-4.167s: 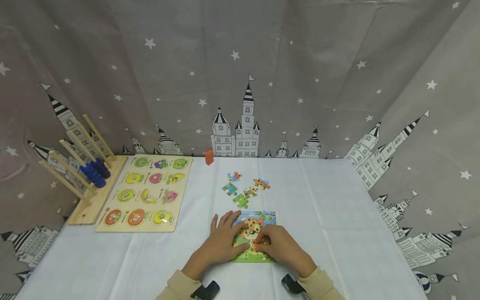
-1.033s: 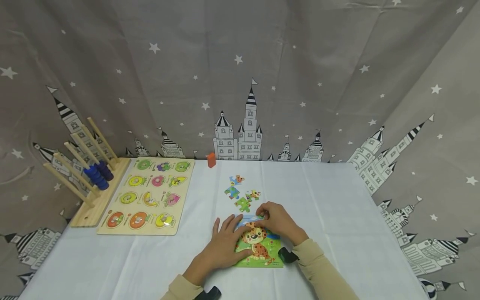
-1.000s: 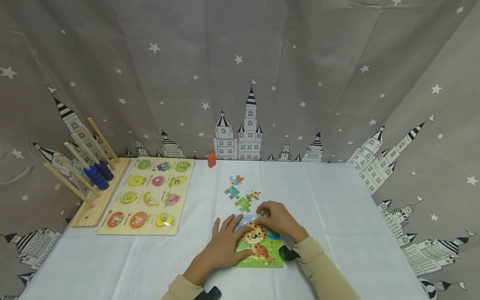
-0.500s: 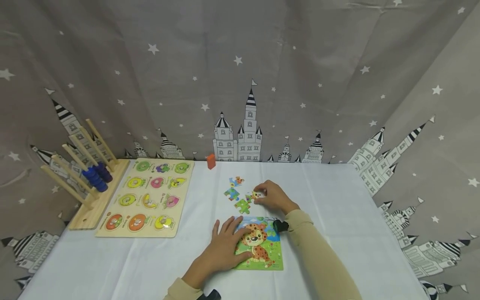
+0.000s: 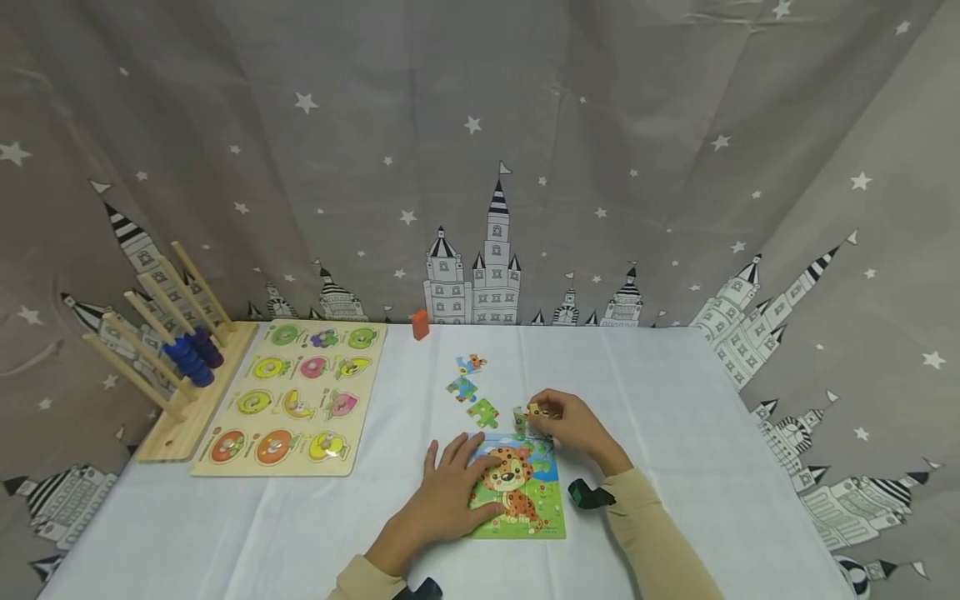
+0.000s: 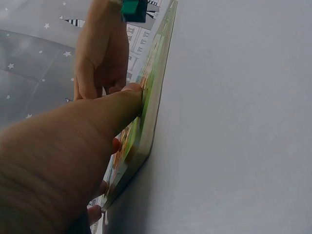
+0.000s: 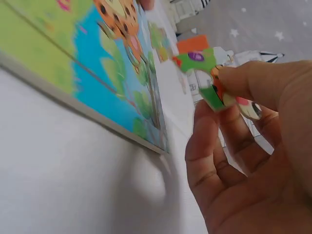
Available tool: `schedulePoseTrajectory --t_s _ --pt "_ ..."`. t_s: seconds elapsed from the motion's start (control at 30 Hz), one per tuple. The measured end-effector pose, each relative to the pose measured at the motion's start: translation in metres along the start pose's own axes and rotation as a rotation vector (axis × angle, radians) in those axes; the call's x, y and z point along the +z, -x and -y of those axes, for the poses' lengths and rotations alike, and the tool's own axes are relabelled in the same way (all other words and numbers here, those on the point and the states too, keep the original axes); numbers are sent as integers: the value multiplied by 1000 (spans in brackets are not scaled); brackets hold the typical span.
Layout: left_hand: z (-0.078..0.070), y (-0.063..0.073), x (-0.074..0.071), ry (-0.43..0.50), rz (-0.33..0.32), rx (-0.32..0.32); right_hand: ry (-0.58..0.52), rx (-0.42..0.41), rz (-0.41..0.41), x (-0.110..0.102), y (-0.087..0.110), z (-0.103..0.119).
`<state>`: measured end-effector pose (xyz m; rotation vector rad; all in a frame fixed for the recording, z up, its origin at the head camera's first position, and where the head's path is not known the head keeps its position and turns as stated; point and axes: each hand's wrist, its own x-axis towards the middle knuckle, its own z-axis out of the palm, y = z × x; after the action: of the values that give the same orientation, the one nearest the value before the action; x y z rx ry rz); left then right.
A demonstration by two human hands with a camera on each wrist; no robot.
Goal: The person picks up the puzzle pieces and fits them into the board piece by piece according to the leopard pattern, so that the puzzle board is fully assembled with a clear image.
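Note:
In the head view my left hand (image 5: pixel 446 500) rests with fingers spread on the left side of a leopard jigsaw puzzle (image 5: pixel 551 517) in a flat tray, its thumb lying across the picture. My right hand (image 5: pixel 576 427) is just past the puzzle's far right corner, pinching a jigsaw piece (image 7: pixel 207 61) between thumb and fingers. That piece shows green, a purple spot and part of a spotted animal. In the left wrist view the left thumb (image 6: pixel 129 95) presses on the tray's near side. Three loose jigsaw pieces (image 5: pixel 483 413) lie beyond the puzzle; the left hand hides its left side.
A wooden fruit peg board (image 5: pixel 300 467) lies on the white cloth at the left. Beside it is a wooden stand (image 5: pixel 168 437) with upright rods and blue rings. A small orange block (image 5: pixel 420 325) stands at the back edge before the grey curtain.
My right hand left the puzzle's far edge, reached to the loose jigsaw pieces, took one and brought it back toward the puzzle. The left hand has stayed in place.

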<state>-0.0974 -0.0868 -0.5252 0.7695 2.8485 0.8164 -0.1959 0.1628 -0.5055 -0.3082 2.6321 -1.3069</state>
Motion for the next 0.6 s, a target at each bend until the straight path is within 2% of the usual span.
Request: schedulePoseTrajectory --t_s 0.13,0.27,0.53,0.6 --pt "3 0 3 -11 1 -13 -36 -28 23 0 21 -2" --pt "5 3 6 -21 6 -19 -81 -51 69 6 33 -5" --pt "7 -2 9 -27 -2 -8 -166 -29 43 8 36 -5" --pt "7 -4 7 -32 -1 -6 -170 -11 32 6 38 1"
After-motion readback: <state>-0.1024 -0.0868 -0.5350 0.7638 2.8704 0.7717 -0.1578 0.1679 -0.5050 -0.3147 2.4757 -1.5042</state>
